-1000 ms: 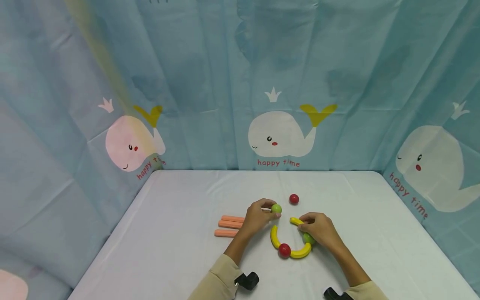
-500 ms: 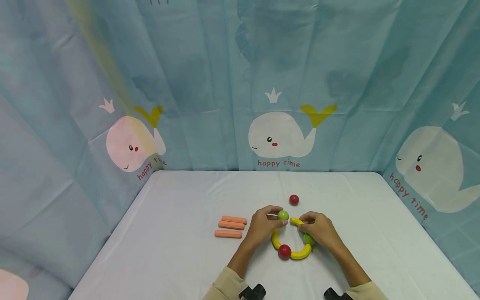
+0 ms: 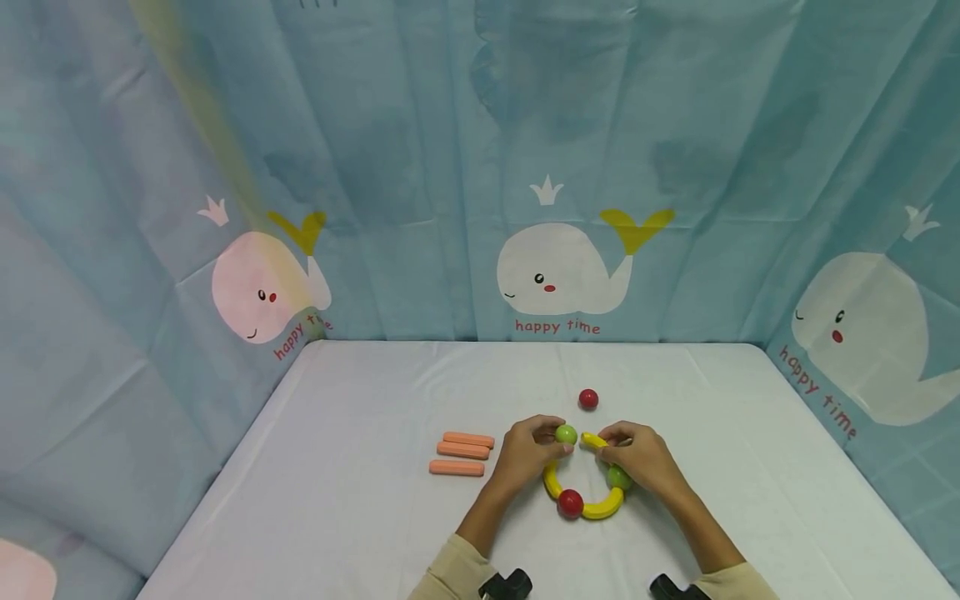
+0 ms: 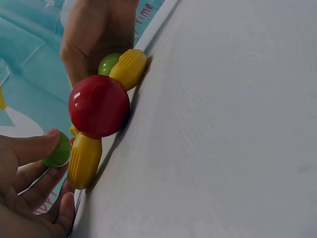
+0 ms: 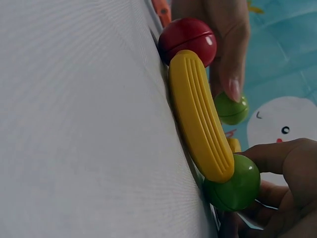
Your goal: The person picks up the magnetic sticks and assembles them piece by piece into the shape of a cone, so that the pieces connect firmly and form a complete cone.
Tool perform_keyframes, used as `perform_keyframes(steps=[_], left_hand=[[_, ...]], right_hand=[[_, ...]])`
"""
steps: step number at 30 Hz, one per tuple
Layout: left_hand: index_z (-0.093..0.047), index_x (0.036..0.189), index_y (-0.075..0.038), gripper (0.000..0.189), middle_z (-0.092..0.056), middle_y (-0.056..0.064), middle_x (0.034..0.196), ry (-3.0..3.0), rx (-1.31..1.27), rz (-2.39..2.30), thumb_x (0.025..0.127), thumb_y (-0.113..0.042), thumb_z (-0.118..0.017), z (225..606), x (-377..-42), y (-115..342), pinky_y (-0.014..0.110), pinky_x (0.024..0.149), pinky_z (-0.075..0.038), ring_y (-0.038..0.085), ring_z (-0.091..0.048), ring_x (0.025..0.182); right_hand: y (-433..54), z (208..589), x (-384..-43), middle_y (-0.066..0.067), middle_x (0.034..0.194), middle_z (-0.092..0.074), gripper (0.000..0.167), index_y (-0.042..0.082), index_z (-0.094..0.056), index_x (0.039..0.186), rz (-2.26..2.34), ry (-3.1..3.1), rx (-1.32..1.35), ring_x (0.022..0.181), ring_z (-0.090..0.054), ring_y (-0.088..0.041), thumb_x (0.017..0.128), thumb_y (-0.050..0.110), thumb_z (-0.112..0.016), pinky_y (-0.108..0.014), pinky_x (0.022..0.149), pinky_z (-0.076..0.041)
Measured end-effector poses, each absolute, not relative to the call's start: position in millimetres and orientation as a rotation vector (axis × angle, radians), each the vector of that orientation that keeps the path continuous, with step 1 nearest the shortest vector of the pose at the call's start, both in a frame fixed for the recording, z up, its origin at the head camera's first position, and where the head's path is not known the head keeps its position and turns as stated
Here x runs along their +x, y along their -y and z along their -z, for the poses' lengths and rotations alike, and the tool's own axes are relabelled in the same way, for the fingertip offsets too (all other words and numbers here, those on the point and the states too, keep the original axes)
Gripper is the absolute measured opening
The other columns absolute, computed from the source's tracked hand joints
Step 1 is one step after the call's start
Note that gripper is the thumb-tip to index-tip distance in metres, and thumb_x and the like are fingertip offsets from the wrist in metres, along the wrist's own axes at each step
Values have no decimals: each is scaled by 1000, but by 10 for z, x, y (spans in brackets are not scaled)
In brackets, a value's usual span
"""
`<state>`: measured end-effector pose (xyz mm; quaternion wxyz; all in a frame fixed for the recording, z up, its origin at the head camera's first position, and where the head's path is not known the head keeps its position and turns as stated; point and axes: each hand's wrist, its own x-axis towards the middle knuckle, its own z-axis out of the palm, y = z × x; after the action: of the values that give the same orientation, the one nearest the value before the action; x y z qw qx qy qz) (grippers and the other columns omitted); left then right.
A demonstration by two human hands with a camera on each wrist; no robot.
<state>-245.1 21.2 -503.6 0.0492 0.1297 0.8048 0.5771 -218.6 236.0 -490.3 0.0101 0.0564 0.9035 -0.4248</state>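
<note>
On the white table, toy bananas and balls form a ring. My left hand (image 3: 523, 457) pinches a light green ball (image 3: 566, 434) between thumb and fingers at the ring's upper left. Below it curves one toy banana (image 3: 552, 482), touching a red ball (image 3: 570, 503), then a second toy banana (image 3: 603, 507) and a darker green ball (image 4: 108, 63). My right hand (image 3: 643, 460) holds the upper right toy banana (image 3: 592, 440), with its fingers partly covering it. A small gap separates that banana's tip from the light green ball. In the right wrist view, the darker green ball (image 5: 233, 183) touches the lower banana.
Another red ball (image 3: 588, 399) lies behind the ring. Several orange sausage-like sticks (image 3: 462, 450) lie left of my left hand. A blue curtain (image 3: 420, 167) with whale prints stands behind the white table (image 3: 337, 517).
My left hand has moved right and nearer with the light green ball, bringing it above the left banana and close to the upper right banana. The right hand has barely moved.
</note>
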Motion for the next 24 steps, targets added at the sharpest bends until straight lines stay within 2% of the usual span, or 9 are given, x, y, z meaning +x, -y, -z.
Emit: perform_keyframes(steps=[14,24], left_hand=[[-75,128,-13,35,-77,0,122,-2462,443,-1719,95,-21,-83,5093,-2458,-218,33,100,-58,19,-71,115],[-76,128,-13,36,-77,-1,120,-2479,467,-1701,94,-21,-83,5088,-2457,-215,34,99,-58,19,-71,113]], right_hand=[[-2352,4895,-2192,-4,97,-70,25,5,-78,114,1364,-2814,137,89,-64,-20,91,15,-80,-26,73,-57],[-2339,4881,-2167,-5,98,-71,23,5,-78,114,1381,-2798,122,88,-65,-20,91,11,-79,-29,75,-60]])
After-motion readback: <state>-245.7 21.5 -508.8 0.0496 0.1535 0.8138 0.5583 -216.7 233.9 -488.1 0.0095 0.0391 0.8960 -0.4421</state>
